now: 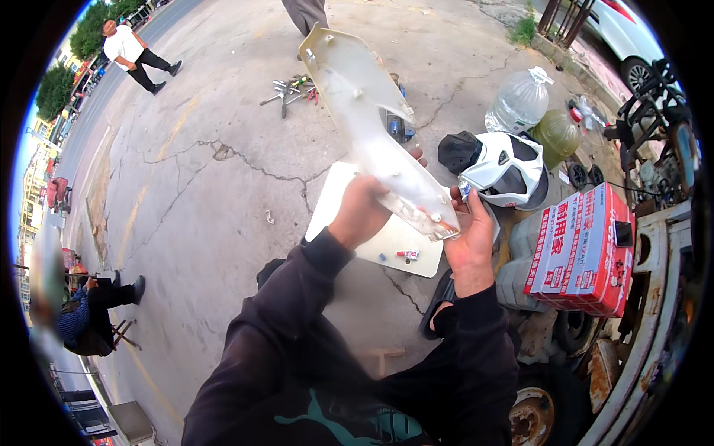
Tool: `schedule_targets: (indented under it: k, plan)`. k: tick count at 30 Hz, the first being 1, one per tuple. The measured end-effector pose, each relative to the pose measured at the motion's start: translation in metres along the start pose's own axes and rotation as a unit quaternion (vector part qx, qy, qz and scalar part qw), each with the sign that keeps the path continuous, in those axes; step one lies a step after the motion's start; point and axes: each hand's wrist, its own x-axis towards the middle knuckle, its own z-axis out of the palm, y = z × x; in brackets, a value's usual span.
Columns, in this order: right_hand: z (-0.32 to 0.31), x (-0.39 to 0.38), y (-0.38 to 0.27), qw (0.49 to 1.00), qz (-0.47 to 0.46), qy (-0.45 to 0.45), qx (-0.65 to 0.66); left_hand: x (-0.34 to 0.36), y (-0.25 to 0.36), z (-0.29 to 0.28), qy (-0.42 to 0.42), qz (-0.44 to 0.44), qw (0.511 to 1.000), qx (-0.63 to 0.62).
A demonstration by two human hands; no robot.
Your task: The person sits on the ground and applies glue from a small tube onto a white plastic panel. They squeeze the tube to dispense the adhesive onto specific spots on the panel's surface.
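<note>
My left hand [358,212] grips a long, pale, irregular plastic panel [361,111] by its middle, raised above a cream flat board [338,195]. My right hand [472,238] is closed at the panel's lower end, with a small blue-and-white item [466,183], apparently a tube, between thumb and fingers; whether it also grips the panel is unclear. Reddish marks or bits show along that end. On the board lie a small red-and-white tube [407,255] and a small blue piece [383,257].
Tools [286,95] lie beyond. At right stand a white helmet [509,167], water jugs [517,100], a red-and-white box [576,249], a rusty wheel [539,409] and metal frame. A standing person [130,52], a seated person [97,312] and another's leg [305,15] are around.
</note>
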Motion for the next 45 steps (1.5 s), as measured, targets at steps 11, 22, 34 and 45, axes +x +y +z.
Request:
schedule_targets:
  k: [11,22,34,45]
  plan:
    - [0.003,-0.011,-0.044,0.967,-0.193,0.004,-0.165,0.036,0.021,-0.008,-0.141,0.024,0.971,-0.194]
    - [0.095,-0.070,-0.010,0.819,-0.181,-0.134,-0.528,0.021,0.031,-0.045,-0.109,0.053,0.970,-0.212]
    - [0.083,-0.044,0.031,0.694,-0.246,-0.152,-0.659,0.012,0.058,-0.045,-0.053,0.021,0.948,-0.314]
    - [0.089,-0.048,0.043,0.567,-0.288,-0.182,-0.750,0.005,0.063,-0.037,0.001,0.026,0.974,-0.223]
